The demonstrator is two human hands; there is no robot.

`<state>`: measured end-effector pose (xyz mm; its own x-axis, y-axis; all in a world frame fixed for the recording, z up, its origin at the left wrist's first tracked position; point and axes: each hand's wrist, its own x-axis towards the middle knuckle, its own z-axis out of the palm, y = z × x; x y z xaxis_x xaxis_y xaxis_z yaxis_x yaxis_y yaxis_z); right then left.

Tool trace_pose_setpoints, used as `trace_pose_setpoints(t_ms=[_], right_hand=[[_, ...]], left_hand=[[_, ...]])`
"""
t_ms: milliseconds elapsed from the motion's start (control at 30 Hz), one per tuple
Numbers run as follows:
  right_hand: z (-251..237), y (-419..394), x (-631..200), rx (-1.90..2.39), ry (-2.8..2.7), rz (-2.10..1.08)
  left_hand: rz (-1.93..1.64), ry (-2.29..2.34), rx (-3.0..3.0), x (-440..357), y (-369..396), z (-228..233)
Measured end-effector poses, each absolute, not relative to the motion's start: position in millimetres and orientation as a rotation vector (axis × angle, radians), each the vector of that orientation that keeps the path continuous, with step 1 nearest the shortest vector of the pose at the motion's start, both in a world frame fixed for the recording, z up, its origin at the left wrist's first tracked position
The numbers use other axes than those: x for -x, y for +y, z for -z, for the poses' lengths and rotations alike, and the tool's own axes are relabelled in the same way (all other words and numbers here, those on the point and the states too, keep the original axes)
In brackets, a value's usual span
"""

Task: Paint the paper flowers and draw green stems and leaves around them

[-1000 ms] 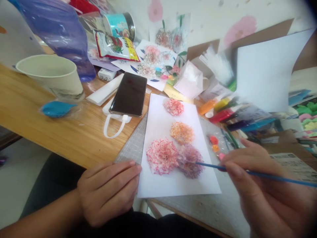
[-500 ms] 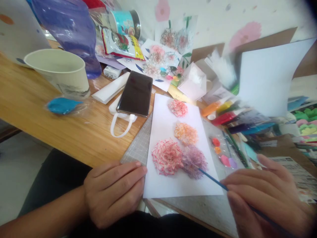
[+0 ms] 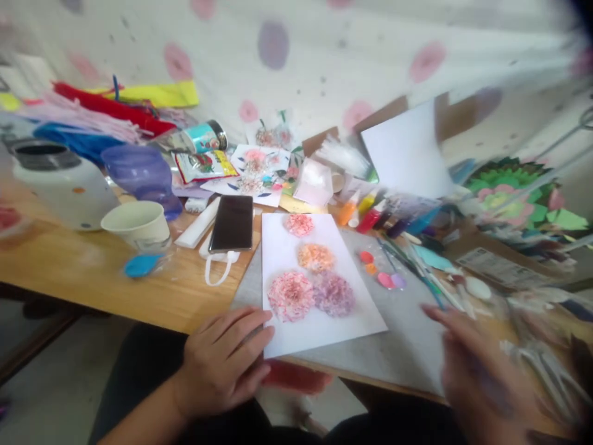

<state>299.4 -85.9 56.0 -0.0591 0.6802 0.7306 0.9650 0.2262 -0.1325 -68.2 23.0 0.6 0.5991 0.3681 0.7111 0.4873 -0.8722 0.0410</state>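
Observation:
A white sheet of paper [image 3: 278, 247] lies on a grey cutting mat [image 3: 403, 340] and carries several painted flowers, among them a pink one [image 3: 291, 295] and a purple one [image 3: 333, 294]. My left hand [image 3: 227, 361] rests flat on the sheet's near left corner, holding nothing. My right hand [image 3: 482, 377] is blurred, low at the right over the mat, apart from the sheet. A thin blue paintbrush [image 3: 433, 295] runs up and left from its fingers.
A dark phone [image 3: 231, 222] and a paper cup [image 3: 136, 224] stand left of the sheet on the wooden table [image 3: 69, 272]. Paint blobs [image 3: 382, 275] and paint tubes [image 3: 368, 216] lie to the right. Craft clutter fills the back. A white appliance [image 3: 60, 182] sits far left.
The view has lifted and pulled back, so more of the wall and table shows. My right hand has drawn the brush off the purple flower, to the right. My left hand stays on the sheet.

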Motion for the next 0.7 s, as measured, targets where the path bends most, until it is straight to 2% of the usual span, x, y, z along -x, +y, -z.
trace_pose_setpoints(t_ms=[133, 700], right_hand=[[-29.6, -77.8, -281.4, 1.459, -1.904, 0.605], [-25.6, -72.2, -274.7, 1.378, -2.068, 0.552]], left_hand=[[0.953, -0.687, 2.679, 70.9, 24.8, -5.3], [1.064, -0.732, 2.589, 63.3, 17.2, -19.4]])
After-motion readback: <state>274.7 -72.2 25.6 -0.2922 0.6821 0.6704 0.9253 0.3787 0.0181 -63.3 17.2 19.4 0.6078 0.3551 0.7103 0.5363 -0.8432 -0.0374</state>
